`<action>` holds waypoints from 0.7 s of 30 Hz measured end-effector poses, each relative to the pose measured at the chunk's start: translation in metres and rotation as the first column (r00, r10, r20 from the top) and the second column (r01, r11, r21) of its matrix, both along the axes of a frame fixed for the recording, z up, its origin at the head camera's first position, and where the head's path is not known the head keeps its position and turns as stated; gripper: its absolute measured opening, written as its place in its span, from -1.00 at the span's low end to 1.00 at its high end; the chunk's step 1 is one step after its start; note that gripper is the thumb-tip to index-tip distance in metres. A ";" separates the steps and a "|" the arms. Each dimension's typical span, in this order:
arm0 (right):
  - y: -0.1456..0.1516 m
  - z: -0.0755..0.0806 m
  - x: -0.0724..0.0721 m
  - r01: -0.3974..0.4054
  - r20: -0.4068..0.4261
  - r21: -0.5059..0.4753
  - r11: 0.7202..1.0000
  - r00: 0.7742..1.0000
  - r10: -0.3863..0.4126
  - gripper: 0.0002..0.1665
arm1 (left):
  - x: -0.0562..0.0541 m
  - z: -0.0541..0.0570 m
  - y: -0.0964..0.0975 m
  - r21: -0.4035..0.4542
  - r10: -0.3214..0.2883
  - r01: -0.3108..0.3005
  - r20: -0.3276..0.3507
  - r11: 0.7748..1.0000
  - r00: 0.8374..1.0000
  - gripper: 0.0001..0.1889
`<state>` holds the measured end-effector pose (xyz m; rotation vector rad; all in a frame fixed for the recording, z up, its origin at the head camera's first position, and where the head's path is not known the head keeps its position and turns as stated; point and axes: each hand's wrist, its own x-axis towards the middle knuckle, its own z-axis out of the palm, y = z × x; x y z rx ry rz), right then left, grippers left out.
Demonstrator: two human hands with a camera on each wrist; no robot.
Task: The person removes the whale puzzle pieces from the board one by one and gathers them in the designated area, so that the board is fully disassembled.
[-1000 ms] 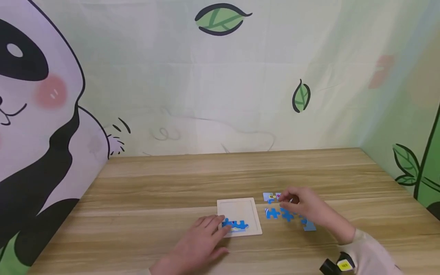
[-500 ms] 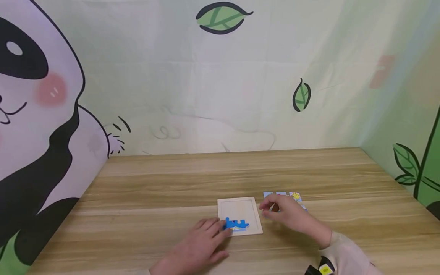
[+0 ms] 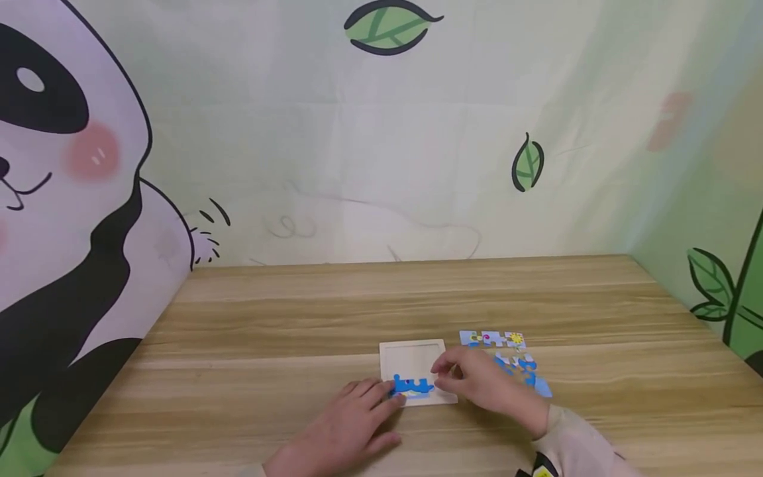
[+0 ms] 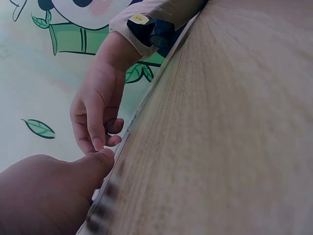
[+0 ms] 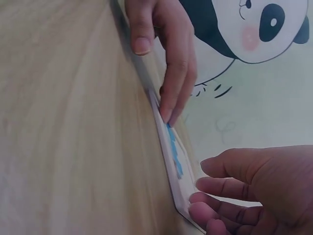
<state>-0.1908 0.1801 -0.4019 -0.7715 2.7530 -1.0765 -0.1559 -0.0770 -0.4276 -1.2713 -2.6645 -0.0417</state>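
A pale wooden puzzle tray (image 3: 411, 361) lies on the table, with joined blue jigsaw pieces (image 3: 412, 385) along its near side. My left hand (image 3: 348, 424) rests at the tray's left edge, fingers extended, fingertips on the blue pieces. In the right wrist view these left fingers (image 5: 173, 83) reach down onto the tray. My right hand (image 3: 483, 381) is over the tray's right edge, its thumb and forefinger brought close together beside the blue pieces. In the right wrist view its fingertips (image 5: 201, 169) stand just above the tray; I cannot tell if they pinch a piece.
Several loose jigsaw pieces (image 3: 492, 338) lie right of the tray, some hidden behind my right hand. The wooden table (image 3: 286, 311) ends at a wall cloth (image 3: 286, 132) painted with a panda and leaves.
My right hand has moved left from the loose pieces to above the tray's right edge, uncovering pieces behind it. My left hand has stayed at the tray.
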 end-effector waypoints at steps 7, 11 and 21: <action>-0.012 -0.006 0.004 0.071 -0.056 0.045 0.996 0.996 -0.069 -0.87 | -0.001 0.001 0.001 0.000 0.015 -0.015 0.040 1.000 0.999 -0.42; -0.016 -0.005 0.007 0.095 -0.071 0.068 0.993 0.993 -0.090 -0.91 | -0.001 0.001 0.002 -0.003 0.017 -0.017 0.046 1.000 0.999 -0.41; -0.017 -0.007 0.006 0.096 -0.095 0.092 0.991 0.992 -0.087 -0.87 | -0.001 0.002 0.002 -0.003 0.030 -0.030 0.090 1.000 0.995 -0.38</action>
